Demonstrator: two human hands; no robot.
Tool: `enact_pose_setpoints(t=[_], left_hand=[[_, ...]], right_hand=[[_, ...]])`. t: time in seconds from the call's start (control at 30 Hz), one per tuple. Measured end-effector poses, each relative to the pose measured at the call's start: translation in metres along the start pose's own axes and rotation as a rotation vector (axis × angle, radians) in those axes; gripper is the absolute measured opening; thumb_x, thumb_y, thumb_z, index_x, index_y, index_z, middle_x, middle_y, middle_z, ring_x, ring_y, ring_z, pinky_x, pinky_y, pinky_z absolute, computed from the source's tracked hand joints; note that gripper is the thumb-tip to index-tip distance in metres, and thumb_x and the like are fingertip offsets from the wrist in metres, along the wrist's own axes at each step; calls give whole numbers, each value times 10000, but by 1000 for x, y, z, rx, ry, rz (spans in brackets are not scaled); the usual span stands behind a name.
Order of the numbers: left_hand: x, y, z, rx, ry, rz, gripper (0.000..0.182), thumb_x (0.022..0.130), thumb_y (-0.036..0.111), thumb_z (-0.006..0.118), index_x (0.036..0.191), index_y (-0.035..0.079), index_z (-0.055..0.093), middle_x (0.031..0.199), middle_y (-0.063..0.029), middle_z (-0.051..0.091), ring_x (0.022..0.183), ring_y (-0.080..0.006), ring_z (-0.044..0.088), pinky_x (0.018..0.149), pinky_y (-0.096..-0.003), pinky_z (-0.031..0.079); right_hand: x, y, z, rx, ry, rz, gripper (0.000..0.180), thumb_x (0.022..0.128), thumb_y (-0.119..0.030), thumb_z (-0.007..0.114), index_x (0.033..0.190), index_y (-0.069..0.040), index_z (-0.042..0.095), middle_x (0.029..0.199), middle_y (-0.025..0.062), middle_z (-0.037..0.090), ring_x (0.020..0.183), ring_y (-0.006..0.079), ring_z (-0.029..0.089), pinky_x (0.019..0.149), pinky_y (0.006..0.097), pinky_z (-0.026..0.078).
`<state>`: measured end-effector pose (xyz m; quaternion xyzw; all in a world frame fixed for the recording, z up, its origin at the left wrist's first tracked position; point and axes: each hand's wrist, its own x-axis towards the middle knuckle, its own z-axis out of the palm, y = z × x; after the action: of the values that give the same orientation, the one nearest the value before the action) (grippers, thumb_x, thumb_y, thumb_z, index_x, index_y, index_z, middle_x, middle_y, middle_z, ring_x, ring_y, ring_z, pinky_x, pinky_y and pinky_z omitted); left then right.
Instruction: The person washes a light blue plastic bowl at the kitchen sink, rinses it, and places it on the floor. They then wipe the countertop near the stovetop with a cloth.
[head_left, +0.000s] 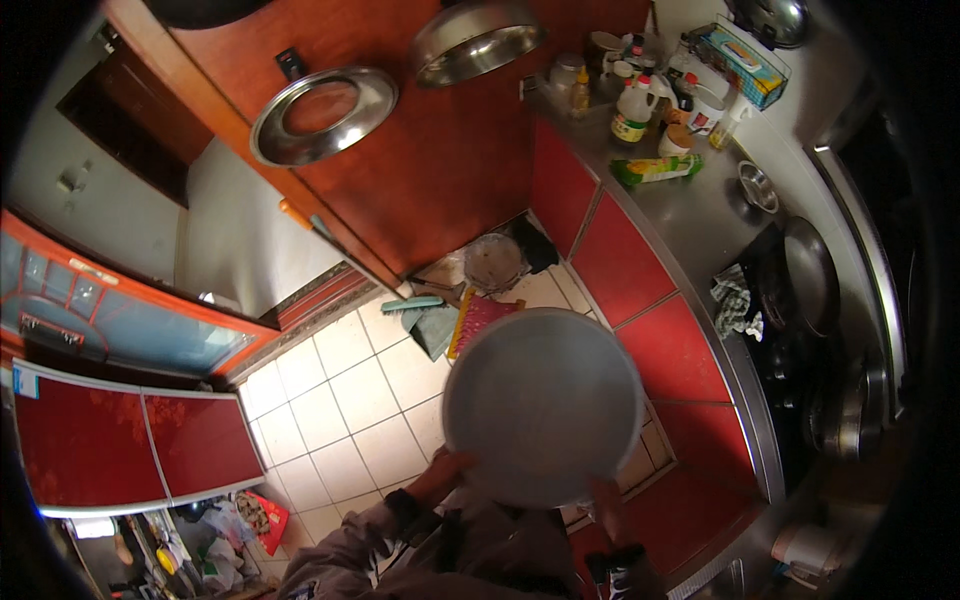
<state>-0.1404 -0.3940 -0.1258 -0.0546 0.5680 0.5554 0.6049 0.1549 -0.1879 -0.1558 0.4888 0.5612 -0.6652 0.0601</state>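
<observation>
A round grey basin (544, 405), likely plastic, is held in front of my body above the tiled floor. My left hand (451, 474) grips its near left rim, with the fingers partly hidden by the basin. On the near right rim, my right hand (609, 506) has hold of it too. The basin's surface is slightly blurred, and nothing can be made out in it. Just beyond the far left rim shows a small stool (480, 324) with a yellow frame and a red woven seat, partly covered by the basin.
Red cabinets under a steel counter (667, 214) run along the right, with several bottles, a green packet (656, 169) and a metal bowl (758, 186). A wok (811, 277) stands at the stove. A dustpan (433, 328) lies ahead. At left is a red refrigerator (90, 439).
</observation>
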Motion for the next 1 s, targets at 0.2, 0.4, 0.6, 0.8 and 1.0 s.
enact_pose_setpoints(t=[0.2, 0.4, 0.6, 0.8, 1.0], left_hand=[[43, -12, -34, -181, 191, -11, 432, 864, 150, 634, 1259, -16, 581, 1177, -134, 646, 998, -278, 659, 828, -409, 589], [130, -30, -91, -240, 273, 0, 437, 833, 86, 602, 1262, 7, 582, 1212, -129, 619, 1055, -305, 640, 852, -422, 590], [216, -36, -142, -328, 153, -28, 446, 927, 152, 609, 1347, 13, 552, 1267, -111, 613, 1135, -292, 632, 936, -421, 568], [302, -50, -193, -314, 205, -53, 481, 922, 181, 611, 1362, 1, 533, 1269, -124, 619, 1139, -280, 634, 934, -414, 568], [371, -60, -231, -347, 221, -54, 547, 854, 93, 585, 1387, 5, 498, 1304, -142, 589, 1163, -327, 617, 939, -461, 572]], right_hand=[[58, -16, -4, 176, -74, 135, 688, 976, -384, 649, 1515, -57, 375, 1120, 89, 658, 884, 193, 636, 708, 361, 521], [69, 5, -6, 122, -11, 231, 547, 950, -265, 695, 1395, -30, 482, 887, 77, 658, 712, 146, 614, 587, 335, 515], [55, 14, 13, 184, 70, 283, 418, 1006, -291, 579, 1330, -36, 510, 900, 63, 611, 745, 142, 582, 641, 296, 489], [63, 44, 37, 250, 93, 606, 431, 999, -229, 569, 1367, -19, 494, 862, 53, 627, 746, 126, 585, 608, 270, 463], [76, 94, 58, 186, 132, 670, 408, 983, -237, 589, 1325, -15, 566, 912, 76, 670, 781, 130, 609, 624, 294, 483]])
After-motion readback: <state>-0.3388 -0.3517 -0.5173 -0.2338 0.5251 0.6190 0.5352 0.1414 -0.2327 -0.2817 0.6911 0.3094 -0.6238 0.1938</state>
